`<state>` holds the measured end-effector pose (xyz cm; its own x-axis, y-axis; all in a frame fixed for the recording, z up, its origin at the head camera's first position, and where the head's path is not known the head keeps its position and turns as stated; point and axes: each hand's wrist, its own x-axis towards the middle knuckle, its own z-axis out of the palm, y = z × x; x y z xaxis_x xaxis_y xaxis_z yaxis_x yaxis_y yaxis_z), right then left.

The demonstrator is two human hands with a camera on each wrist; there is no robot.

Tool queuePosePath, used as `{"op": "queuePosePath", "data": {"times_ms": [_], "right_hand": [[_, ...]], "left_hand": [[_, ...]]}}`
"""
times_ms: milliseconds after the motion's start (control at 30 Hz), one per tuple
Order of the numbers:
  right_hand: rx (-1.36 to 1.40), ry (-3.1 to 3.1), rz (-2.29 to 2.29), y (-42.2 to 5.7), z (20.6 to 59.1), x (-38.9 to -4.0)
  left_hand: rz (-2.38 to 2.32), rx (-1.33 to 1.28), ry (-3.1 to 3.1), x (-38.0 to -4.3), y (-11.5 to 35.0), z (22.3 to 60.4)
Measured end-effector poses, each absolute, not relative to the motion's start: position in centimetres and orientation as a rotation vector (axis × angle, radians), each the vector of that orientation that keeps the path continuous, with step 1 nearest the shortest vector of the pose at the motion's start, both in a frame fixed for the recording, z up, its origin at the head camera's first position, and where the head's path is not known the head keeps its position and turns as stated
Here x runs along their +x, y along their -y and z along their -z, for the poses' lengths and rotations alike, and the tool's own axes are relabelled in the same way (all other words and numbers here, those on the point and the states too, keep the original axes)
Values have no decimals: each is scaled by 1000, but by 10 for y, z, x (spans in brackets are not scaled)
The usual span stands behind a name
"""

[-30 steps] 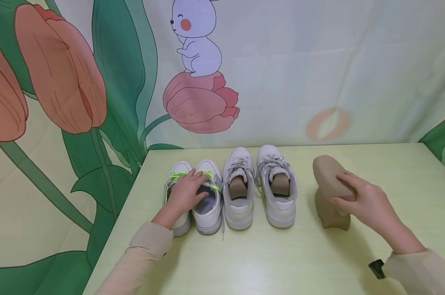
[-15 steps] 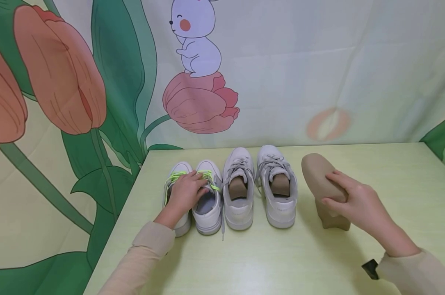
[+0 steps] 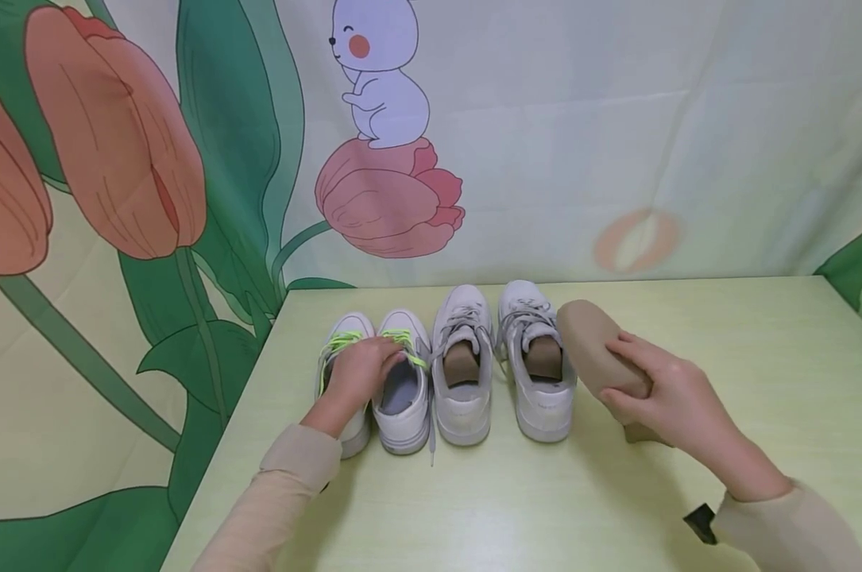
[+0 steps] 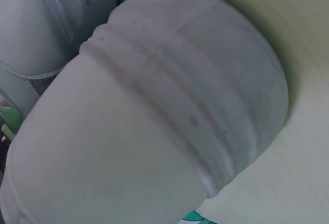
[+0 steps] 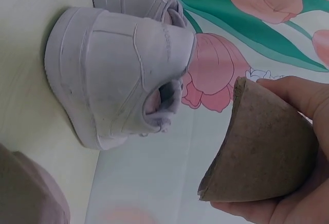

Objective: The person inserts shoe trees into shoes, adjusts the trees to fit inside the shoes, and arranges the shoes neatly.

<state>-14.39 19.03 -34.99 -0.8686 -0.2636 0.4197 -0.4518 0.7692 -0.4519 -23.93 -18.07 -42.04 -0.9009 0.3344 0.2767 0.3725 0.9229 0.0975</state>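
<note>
My left hand (image 3: 359, 369) reaches over a pair of white sneakers with neon green laces. Its fingers and thumb pinch at the tongue of the right-hand green-laced sneaker (image 3: 404, 421); the hand partly covers the left-hand one (image 3: 350, 326). The left wrist view shows only sneaker heels (image 4: 216, 85), with no hand visible. In my right hand (image 3: 677, 405) is a brown molded shoe insert (image 3: 598, 349), gripped by its rounded end and tilted in the air. It overlaps the edge of the rightmost grey-laced sneaker (image 3: 545, 417) in the head view.
Another brown insert (image 5: 31, 193) stands on the pale table (image 3: 473, 508), mostly behind my right hand. Inserts fill the toes of both grey-laced sneakers, including the left one (image 3: 461, 413). A printed cloth (image 3: 581, 143) hangs at the table's back edge.
My right hand has moved left with the shoe insert, toward the sneakers, away from above the standing insert. My left hand's fingers have curled in at the sneaker's tongue.
</note>
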Motion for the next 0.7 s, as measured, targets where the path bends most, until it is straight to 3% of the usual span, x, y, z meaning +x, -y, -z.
{"op": "queuePosePath", "data": {"times_ms": [700], "right_hand": [[752, 2486, -692, -153, 357, -148]], "left_hand": [[256, -504, 2869, -244, 181, 417]]}}
